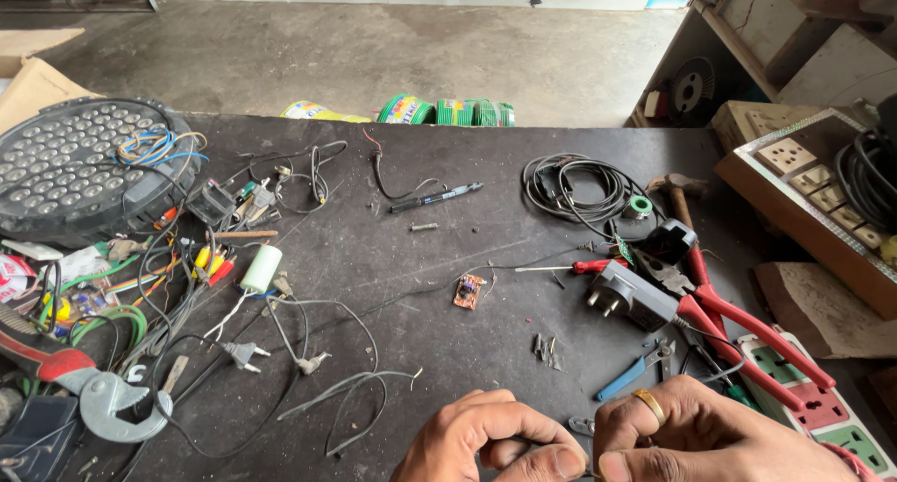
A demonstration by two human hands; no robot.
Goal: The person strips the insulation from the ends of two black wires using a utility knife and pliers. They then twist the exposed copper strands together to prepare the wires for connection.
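Pinching something thin between thumb and fingertips, my left hand (491, 440) and my right hand (696, 435) are meeting at the near edge of the dark bench (420, 276); I cannot tell what the small thing between them is, as it is nearly hidden. A gold ring (650, 404) is showing on a finger of the right hand. Just beyond the right hand, blue-handled pliers (635, 370) are lying beside a grey plug adapter (628, 295) and red-handled cutters (738, 328), with a white socket strip (822, 412) sitting at the bench's right edge. A few small metal bits (545, 347) are resting between the hands and a little orange circuit board (468, 290). Grey wires (346, 398) are trailing to the left of my left hand, toward a white cylindrical capacitor (261, 268) and a tangle of coloured leads (140, 286). Farther off, a black coil of cable (575, 188) is lying near a hammer (680, 194), and a round LED lamp panel (79, 164) is occupying the far left corner.
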